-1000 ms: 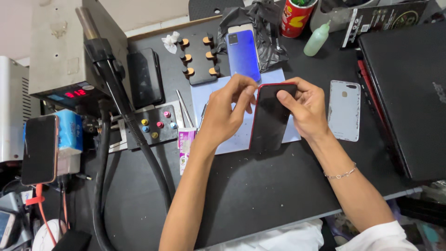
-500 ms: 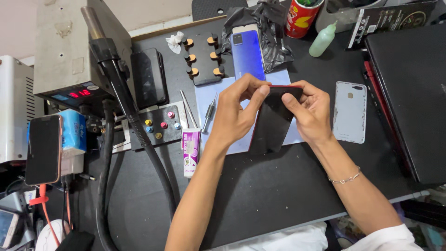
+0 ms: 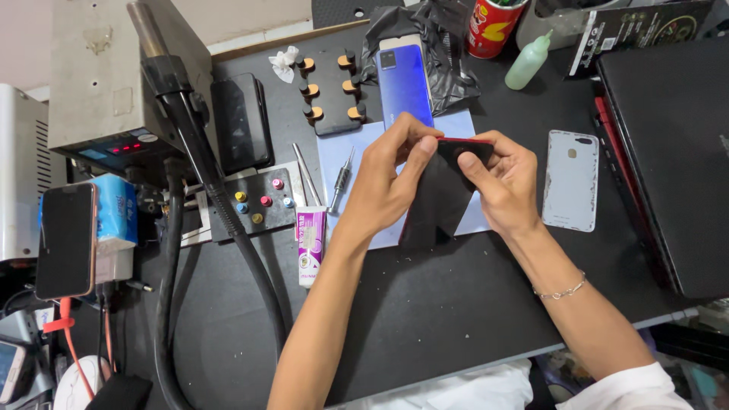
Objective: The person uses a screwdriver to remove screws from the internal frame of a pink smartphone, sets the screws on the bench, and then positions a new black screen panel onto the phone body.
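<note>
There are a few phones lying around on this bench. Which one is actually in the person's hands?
The dark phone with the red edge, pinched at its top between left hand and right hand. The blue phone and the white back cover lie untouched on the bench.

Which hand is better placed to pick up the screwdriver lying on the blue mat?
Left, probably. The left hand sits on the side of the red-edged phone nearest the screwdriver. The right hand would have to cross over the phone, which both hands hold.
</note>
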